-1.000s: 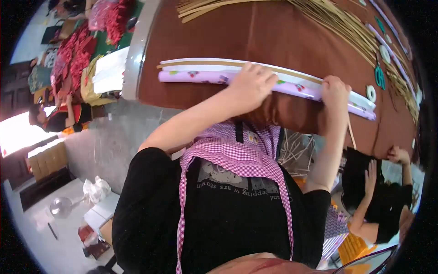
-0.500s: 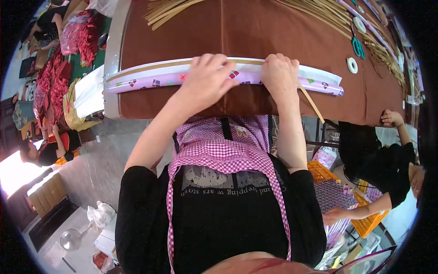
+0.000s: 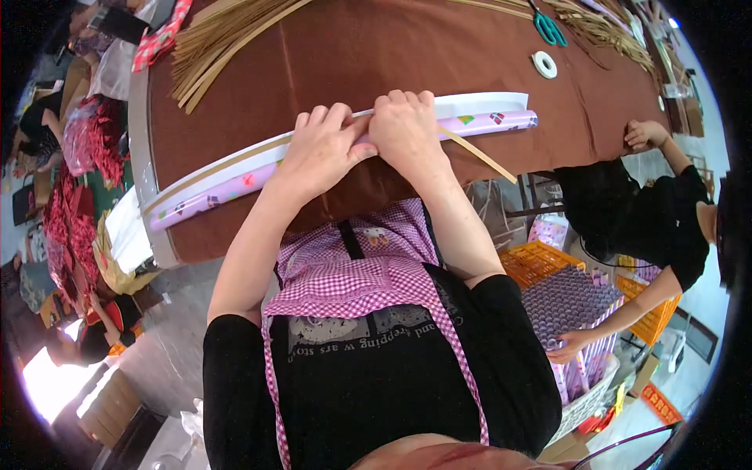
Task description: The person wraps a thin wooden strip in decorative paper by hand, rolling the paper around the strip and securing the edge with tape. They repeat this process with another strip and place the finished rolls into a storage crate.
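A long, thin roll of pale purple patterned wrapping paper (image 3: pixel 207 194) lies across the near edge of the table, a white paper edge (image 3: pixel 482 103) standing out along its far side. Along that edge runs a flat tan strip (image 3: pixel 235 162), whose right part slants loose toward me past the roll. My left hand (image 3: pixel 321 153) is curled over the middle of the roll, fingertips on its far side. Right beside it, thumbs nearly meeting, my right hand (image 3: pixel 409 137) bends its fingers over the roll and strip. What the fingertips pinch is hidden beneath the hands.
The brown-covered table (image 3: pixel 352 59) holds a bundle of tan strips (image 3: pixel 227 47), a white tape roll (image 3: pixel 544 65) and green-handled scissors (image 3: pixel 550 30). At the right, a person in black (image 3: pixel 638 223) rests a hand on a crate packed with purple tubes (image 3: pixel 568 301).
My view has shifted. My right hand has come closer to my left along the roll. The left hand, blurred with fingers apart before, now curls down on the roll.
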Action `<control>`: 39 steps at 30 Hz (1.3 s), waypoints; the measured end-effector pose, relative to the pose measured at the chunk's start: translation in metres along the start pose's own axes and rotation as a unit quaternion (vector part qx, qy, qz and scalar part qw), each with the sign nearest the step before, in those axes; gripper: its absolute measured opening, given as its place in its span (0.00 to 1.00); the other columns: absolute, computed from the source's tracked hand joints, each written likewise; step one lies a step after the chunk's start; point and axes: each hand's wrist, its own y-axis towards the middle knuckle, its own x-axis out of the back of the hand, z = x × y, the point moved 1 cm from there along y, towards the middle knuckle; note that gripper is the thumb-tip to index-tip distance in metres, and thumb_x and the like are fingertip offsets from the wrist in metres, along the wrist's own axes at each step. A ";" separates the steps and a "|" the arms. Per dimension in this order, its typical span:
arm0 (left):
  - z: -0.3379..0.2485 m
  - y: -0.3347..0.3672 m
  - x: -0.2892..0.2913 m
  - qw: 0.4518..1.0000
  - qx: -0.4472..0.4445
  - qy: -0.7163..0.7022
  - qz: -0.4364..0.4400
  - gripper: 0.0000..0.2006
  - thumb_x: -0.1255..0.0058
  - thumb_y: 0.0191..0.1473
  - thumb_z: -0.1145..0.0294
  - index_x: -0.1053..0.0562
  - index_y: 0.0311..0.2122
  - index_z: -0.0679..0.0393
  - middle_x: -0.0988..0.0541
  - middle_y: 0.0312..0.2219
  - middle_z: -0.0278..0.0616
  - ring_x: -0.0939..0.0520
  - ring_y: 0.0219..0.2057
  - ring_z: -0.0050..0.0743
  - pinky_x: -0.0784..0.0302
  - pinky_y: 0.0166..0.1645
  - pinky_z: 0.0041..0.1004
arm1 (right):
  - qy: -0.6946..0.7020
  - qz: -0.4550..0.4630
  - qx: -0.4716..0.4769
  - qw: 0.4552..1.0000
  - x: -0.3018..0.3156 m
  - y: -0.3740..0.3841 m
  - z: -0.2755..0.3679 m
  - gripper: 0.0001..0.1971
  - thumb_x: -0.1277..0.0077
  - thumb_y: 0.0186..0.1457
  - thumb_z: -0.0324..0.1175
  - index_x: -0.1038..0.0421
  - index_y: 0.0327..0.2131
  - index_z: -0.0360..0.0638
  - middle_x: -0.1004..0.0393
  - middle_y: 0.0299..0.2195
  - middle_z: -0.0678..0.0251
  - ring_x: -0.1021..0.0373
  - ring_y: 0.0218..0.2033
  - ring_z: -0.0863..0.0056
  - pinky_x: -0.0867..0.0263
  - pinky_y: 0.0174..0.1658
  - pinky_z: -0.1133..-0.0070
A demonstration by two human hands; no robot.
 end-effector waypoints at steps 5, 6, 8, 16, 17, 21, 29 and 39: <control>0.000 0.002 -0.001 1.000 0.001 0.013 0.019 0.24 0.48 0.54 0.45 0.22 0.49 0.51 0.28 0.39 0.37 0.29 0.42 0.38 0.35 0.46 0.38 | 0.023 0.029 0.026 0.999 0.005 0.000 -0.007 0.08 0.45 0.47 0.37 0.23 0.25 0.44 0.23 0.26 0.63 0.25 0.31 0.67 0.39 0.40 0.69; -0.001 0.001 0.000 1.000 -0.001 0.012 0.010 0.25 0.49 0.54 0.45 0.22 0.50 0.51 0.28 0.39 0.37 0.29 0.41 0.38 0.35 0.46 0.38 | 0.024 0.030 0.026 0.999 0.008 0.001 -0.010 0.08 0.45 0.47 0.37 0.23 0.25 0.44 0.23 0.26 0.63 0.25 0.31 0.67 0.39 0.40 0.69; 0.000 0.001 0.000 1.000 -0.001 0.011 0.002 0.25 0.50 0.54 0.44 0.23 0.50 0.50 0.28 0.38 0.37 0.29 0.41 0.38 0.35 0.45 0.38 | 0.045 0.014 0.043 0.998 0.014 -0.001 -0.020 0.06 0.49 0.49 0.32 0.23 0.24 0.45 0.24 0.25 0.64 0.25 0.33 0.65 0.38 0.41 0.67; 0.000 0.001 0.003 0.999 0.012 -0.015 0.051 0.28 0.55 0.57 0.43 0.25 0.54 0.51 0.29 0.40 0.41 0.30 0.44 0.42 0.38 0.48 0.39 | 0.125 0.040 -0.004 0.991 0.030 -0.008 -0.109 0.09 0.53 0.51 0.29 0.21 0.28 0.43 0.21 0.29 0.62 0.25 0.34 0.60 0.33 0.42 0.65; 0.001 0.000 0.003 0.998 0.016 -0.013 0.052 0.28 0.55 0.57 0.43 0.25 0.54 0.51 0.29 0.40 0.41 0.30 0.44 0.42 0.38 0.48 0.39 | 0.142 0.043 -0.021 0.989 0.030 -0.008 -0.119 0.09 0.53 0.51 0.29 0.21 0.29 0.43 0.21 0.29 0.61 0.25 0.34 0.59 0.32 0.42 0.66; 0.000 0.000 0.002 1.000 -0.002 -0.005 0.019 0.27 0.54 0.56 0.42 0.24 0.52 0.52 0.29 0.39 0.39 0.29 0.42 0.40 0.37 0.46 0.38 | 0.140 0.031 -0.058 0.988 0.035 -0.018 -0.145 0.08 0.52 0.51 0.29 0.21 0.30 0.42 0.22 0.29 0.59 0.25 0.33 0.59 0.33 0.42 0.67; -0.001 0.000 0.003 1.000 -0.010 0.019 0.001 0.28 0.54 0.55 0.40 0.23 0.50 0.51 0.28 0.39 0.36 0.28 0.39 0.38 0.35 0.44 0.37 | 0.130 0.066 -0.091 0.985 0.038 -0.023 -0.158 0.09 0.53 0.52 0.29 0.22 0.31 0.43 0.21 0.33 0.62 0.26 0.38 0.63 0.40 0.47 0.69; 0.000 0.001 0.003 1.000 -0.009 0.011 0.008 0.30 0.55 0.55 0.39 0.23 0.50 0.52 0.28 0.39 0.37 0.28 0.40 0.38 0.36 0.44 0.37 | 0.091 0.063 -0.104 0.988 0.030 -0.025 -0.154 0.09 0.55 0.55 0.29 0.22 0.31 0.43 0.21 0.35 0.62 0.27 0.42 0.63 0.42 0.48 0.68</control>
